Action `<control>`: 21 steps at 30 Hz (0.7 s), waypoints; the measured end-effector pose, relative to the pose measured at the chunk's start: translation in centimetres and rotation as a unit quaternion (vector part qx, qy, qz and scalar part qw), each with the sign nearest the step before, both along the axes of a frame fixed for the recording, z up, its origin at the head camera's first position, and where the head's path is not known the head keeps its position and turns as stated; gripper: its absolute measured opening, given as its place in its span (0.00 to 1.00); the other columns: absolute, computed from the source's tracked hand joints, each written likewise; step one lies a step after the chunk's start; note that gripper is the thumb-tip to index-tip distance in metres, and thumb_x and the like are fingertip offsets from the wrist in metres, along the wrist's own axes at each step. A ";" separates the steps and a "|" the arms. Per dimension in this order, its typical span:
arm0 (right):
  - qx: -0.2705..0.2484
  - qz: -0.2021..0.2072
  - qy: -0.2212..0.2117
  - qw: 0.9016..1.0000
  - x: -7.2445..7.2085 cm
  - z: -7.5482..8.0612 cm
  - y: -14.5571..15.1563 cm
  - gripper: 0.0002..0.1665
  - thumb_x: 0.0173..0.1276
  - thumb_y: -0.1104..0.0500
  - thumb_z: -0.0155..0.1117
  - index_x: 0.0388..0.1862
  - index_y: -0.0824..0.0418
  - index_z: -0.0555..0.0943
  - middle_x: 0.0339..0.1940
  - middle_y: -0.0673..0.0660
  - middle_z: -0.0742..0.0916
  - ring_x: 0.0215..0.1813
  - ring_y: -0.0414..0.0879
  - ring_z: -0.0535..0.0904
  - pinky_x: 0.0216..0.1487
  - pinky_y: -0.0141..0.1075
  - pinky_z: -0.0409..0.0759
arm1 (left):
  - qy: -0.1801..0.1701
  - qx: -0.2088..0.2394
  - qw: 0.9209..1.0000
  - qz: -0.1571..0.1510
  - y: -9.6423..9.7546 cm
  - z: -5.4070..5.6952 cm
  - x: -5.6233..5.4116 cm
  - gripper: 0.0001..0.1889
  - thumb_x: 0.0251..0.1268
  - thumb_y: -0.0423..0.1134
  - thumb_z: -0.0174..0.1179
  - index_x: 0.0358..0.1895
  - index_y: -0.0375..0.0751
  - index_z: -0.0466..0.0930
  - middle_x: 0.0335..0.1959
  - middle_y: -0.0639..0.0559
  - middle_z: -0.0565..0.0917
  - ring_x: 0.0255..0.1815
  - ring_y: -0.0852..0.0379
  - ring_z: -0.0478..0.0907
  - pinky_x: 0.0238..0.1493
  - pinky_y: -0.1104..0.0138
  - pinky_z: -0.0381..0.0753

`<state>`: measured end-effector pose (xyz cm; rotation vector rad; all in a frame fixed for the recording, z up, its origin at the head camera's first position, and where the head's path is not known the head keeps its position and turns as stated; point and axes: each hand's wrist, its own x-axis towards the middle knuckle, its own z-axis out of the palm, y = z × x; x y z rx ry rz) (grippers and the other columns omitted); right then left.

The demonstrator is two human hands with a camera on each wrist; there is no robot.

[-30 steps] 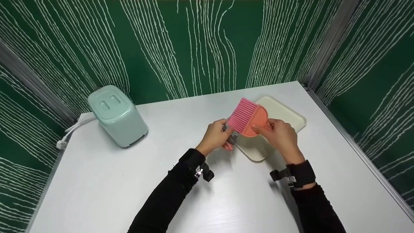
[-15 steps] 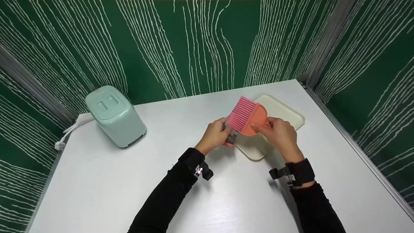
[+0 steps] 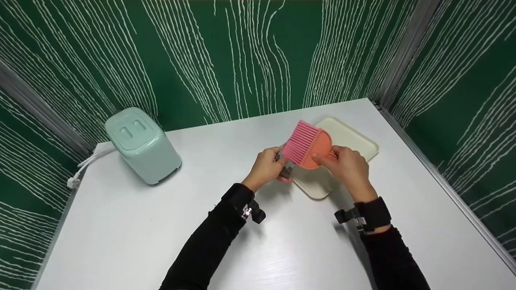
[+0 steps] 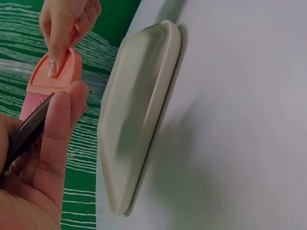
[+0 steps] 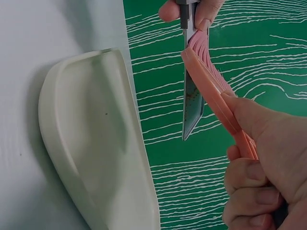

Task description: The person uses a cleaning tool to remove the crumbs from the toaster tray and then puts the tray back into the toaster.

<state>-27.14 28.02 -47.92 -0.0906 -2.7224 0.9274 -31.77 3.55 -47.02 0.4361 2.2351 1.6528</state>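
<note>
In the head view, my right hand [image 3: 346, 167] pinches a silicone brush [image 3: 321, 150] by its coral body, thumb on its flat face. Its pink bristles point up and left and lie against a thin metal crumb tray [image 5: 193, 103]. That tray has a grey end and a few brown specks on its shiny plate. Gripping its grey end between thumb and fingers is my left hand [image 3: 264, 167]. Both things are held over a cream rectangular tray [image 3: 356, 143] on the table. The bristles hide most of the crumb tray in the head view.
A mint-green toaster [image 3: 145, 145] with a lidded top stands at the table's back left. Its white cord and plug [image 3: 74, 181] trail off the left edge. Green walls with white wavy lines rise behind the white table [image 3: 193, 209].
The grey end of the crumb tray has tilted slightly in my left hand. Brush and right hand keep nearly the same place, and the whole head view has shifted a little.
</note>
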 end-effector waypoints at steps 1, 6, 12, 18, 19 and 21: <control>0.001 -0.001 0.002 1.000 0.0 0.0 0.0 0.31 0.69 0.29 0.71 0.25 0.53 0.78 0.19 0.48 0.75 0.26 0.47 0.72 0.27 0.38 0.64 | 0.004 -0.005 1.000 0.001 0.0 0.1 0.0 0.18 0.84 0.36 0.57 0.69 0.38 0.80 0.44 0.38 0.87 0.25 0.53 0.91 0.30 0.62 0.93; 0.014 -0.008 0.011 1.000 0.0 0.0 0.1 0.30 0.68 0.31 0.73 0.24 0.53 0.78 0.18 0.48 0.75 0.25 0.47 0.72 0.25 0.38 0.63 | 0.053 -0.060 0.997 0.011 0.4 0.4 -0.1 0.13 0.83 0.36 0.57 0.61 0.35 0.84 0.45 0.38 0.88 0.26 0.55 0.90 0.27 0.66 0.91; 0.028 -0.020 0.005 0.999 0.0 0.0 0.2 0.30 0.68 0.30 0.73 0.25 0.53 0.80 0.18 0.48 0.76 0.26 0.48 0.72 0.25 0.39 0.63 | 0.074 -0.088 0.993 0.013 0.7 0.5 -0.2 0.12 0.82 0.35 0.57 0.57 0.33 0.85 0.45 0.37 0.89 0.25 0.54 0.90 0.25 0.67 0.90; 0.030 -0.025 0.005 0.999 0.1 -0.2 0.5 0.30 0.67 0.29 0.73 0.28 0.53 0.84 0.19 0.49 0.79 0.25 0.48 0.73 0.24 0.38 0.64 | 0.059 -0.077 0.995 0.010 0.8 0.6 -0.1 0.12 0.83 0.34 0.57 0.58 0.32 0.83 0.50 0.33 0.88 0.24 0.53 0.91 0.25 0.66 0.91; 0.032 -0.027 0.008 0.999 0.1 -0.3 0.6 0.29 0.67 0.30 0.73 0.28 0.54 0.84 0.19 0.49 0.79 0.25 0.48 0.73 0.24 0.38 0.64 | 0.056 -0.072 0.996 0.009 0.9 0.5 -0.1 0.12 0.83 0.34 0.57 0.59 0.31 0.83 0.50 0.32 0.88 0.24 0.52 0.91 0.25 0.65 0.91; 0.036 -0.031 0.014 0.999 0.1 -0.4 0.7 0.29 0.67 0.31 0.74 0.26 0.54 0.83 0.18 0.49 0.78 0.24 0.47 0.72 0.23 0.38 0.64 | 0.054 -0.067 0.996 0.006 0.9 0.5 -0.2 0.13 0.83 0.34 0.57 0.59 0.29 0.83 0.48 0.32 0.88 0.24 0.50 0.91 0.25 0.65 0.91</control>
